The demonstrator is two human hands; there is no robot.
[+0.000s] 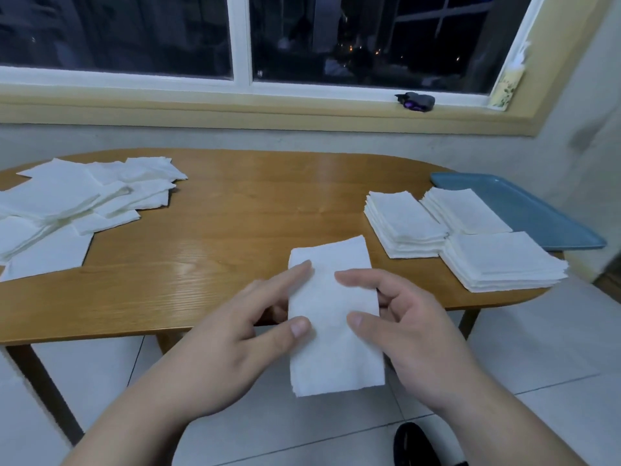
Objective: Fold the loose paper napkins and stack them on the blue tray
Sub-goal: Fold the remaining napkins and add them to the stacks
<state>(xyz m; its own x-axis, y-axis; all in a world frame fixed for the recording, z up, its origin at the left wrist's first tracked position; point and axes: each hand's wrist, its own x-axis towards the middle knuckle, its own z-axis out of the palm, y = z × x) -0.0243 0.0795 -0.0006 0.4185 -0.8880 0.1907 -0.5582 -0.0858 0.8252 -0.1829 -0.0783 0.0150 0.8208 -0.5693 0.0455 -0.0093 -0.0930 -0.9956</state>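
Pinching a napkin (331,314) from both sides, the hands hold it in mid-frame as a long folded strip: its far end lies over the near edge of the table (235,213), its near end hangs out over the floor. I see the left hand (215,351) with thumb and forefinger on top of the strip's left edge and the other fingers tucked beneath, so it grips the paper. The right hand (413,334) grips the right edge the same way, thumb and forefinger above, the rest curled under. On the table's left end lies the loose pile (67,203), sheets overlapping at odd angles. On the right end stand three stacks (403,227) of folded squares, close together, just beside the tray (537,213); the rear stack reaches the tray's left rim, though I cannot tell whether it rests on it. A small dark object (416,101) sits on the windowsill behind.
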